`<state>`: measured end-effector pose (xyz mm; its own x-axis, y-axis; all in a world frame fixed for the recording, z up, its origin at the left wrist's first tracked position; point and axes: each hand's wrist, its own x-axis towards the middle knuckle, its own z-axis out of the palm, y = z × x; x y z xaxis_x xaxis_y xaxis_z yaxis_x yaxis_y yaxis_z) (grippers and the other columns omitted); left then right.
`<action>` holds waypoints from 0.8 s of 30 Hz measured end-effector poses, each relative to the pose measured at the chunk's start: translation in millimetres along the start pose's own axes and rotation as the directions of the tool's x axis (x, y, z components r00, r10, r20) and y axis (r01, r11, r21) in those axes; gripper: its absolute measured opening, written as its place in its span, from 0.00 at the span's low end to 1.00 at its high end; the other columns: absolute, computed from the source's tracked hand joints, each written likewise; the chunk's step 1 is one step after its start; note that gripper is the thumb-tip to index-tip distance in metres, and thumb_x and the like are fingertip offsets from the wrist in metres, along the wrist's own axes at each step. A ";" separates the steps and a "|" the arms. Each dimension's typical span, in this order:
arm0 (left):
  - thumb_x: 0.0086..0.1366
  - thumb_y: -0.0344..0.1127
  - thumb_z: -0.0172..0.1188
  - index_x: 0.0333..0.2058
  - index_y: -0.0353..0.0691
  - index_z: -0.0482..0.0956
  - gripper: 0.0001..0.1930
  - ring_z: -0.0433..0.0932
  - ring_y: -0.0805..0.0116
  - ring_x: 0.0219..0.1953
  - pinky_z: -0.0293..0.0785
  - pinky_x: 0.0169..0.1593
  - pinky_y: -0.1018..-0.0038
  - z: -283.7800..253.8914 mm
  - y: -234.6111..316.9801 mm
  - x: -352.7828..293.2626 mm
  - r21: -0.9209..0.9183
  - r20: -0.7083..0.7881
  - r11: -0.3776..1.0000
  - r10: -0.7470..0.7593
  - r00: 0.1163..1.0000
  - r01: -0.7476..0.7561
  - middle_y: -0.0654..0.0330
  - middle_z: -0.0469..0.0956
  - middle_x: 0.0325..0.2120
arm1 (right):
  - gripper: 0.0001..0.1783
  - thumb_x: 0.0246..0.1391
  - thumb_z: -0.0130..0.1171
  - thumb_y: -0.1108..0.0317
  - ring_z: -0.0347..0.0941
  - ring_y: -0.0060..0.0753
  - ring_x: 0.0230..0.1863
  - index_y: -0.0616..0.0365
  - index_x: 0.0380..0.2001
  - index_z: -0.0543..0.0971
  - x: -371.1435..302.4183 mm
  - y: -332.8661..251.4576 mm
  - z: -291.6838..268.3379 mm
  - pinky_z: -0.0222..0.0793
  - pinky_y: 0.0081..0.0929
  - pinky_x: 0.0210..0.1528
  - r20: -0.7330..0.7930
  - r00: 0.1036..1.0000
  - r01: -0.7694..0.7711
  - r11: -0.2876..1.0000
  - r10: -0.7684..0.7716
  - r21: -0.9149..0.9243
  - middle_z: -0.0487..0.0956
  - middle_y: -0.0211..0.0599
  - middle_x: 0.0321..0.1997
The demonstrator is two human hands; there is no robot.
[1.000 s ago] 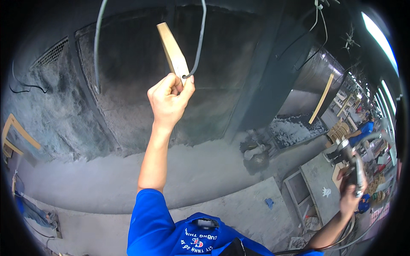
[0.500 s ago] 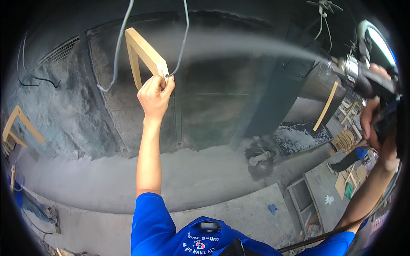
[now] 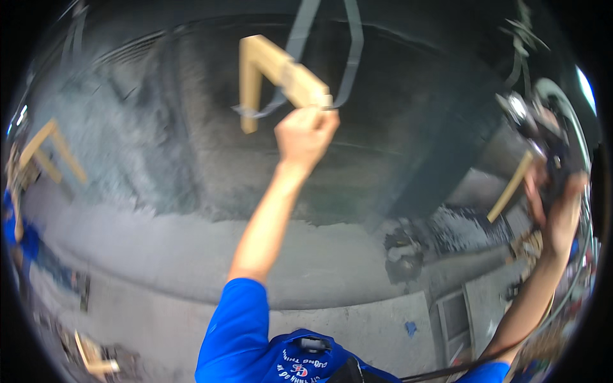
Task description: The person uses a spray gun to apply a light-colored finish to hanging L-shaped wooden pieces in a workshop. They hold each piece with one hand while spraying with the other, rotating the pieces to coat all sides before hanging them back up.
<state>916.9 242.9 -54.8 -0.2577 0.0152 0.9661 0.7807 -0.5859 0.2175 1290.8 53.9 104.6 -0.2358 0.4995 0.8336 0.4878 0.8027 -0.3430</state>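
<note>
My left hand (image 3: 305,137) is closed on the near end of an angled, pale wooden frame piece (image 3: 271,60) and holds it up in front of the dark wall. One grey wire hook (image 3: 353,60) curves down to the end of the wood at my fingers. A second grey hook (image 3: 303,25) crosses the piece, its tip near the frame's far leg; blur hides whether it touches. At the right, my right hand (image 3: 554,191) grips a spray gun (image 3: 530,121) with a shiny metal head. No spray mist shows from it.
Another wooden frame (image 3: 50,140) hangs at the left, near a person in blue (image 3: 27,239). A wooden strip (image 3: 511,186) hangs beside my right hand. Twisted wires (image 3: 525,41) dangle at the upper right. A hose (image 3: 575,281) runs along my right arm. More wood (image 3: 96,364) lies lower left.
The white spray plume has stopped. My left hand and the wooden piece have shifted right in the view, and the second hook now crosses the wood. The spray gun has tilted and dropped slightly.
</note>
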 end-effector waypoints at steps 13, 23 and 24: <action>0.55 0.35 0.65 0.31 0.34 0.81 0.09 0.82 0.45 0.25 0.79 0.32 0.54 -42.8 47.5 12.4 0.087 0.150 0.970 -0.236 0.960 0.225 0.47 0.80 0.20 | 0.32 0.68 0.47 0.49 0.62 0.26 0.19 0.56 0.67 0.62 -249.0 74.3 35.9 0.57 0.10 0.22 0.321 0.874 -0.449 0.860 0.366 0.241 0.77 0.45 0.31; 0.53 0.33 0.65 0.25 0.34 0.81 0.07 0.82 0.44 0.25 0.79 0.33 0.54 -74.8 73.0 26.2 0.111 0.233 0.968 -0.246 0.941 0.225 0.45 0.80 0.19 | 0.40 0.69 0.43 0.37 0.58 0.10 0.15 0.66 0.62 0.66 -373.7 29.0 114.4 0.48 0.13 0.14 0.307 0.822 -0.562 0.771 0.480 0.299 0.75 0.36 0.33; 0.54 0.33 0.65 0.24 0.34 0.82 0.07 0.82 0.45 0.26 0.79 0.33 0.54 -79.9 77.2 29.1 0.107 0.263 0.967 -0.253 0.931 0.233 0.45 0.80 0.19 | 0.38 0.70 0.43 0.39 0.56 0.10 0.14 0.67 0.61 0.66 -377.8 21.8 126.5 0.47 0.14 0.13 0.237 0.843 -0.539 0.756 0.484 0.371 0.75 0.37 0.32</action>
<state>924.2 133.4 -21.0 -0.2882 0.3752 0.8810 0.7555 -0.4762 0.4499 1284.2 -76.1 -272.6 -0.1613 0.8864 0.4339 0.1838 0.4590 -0.8692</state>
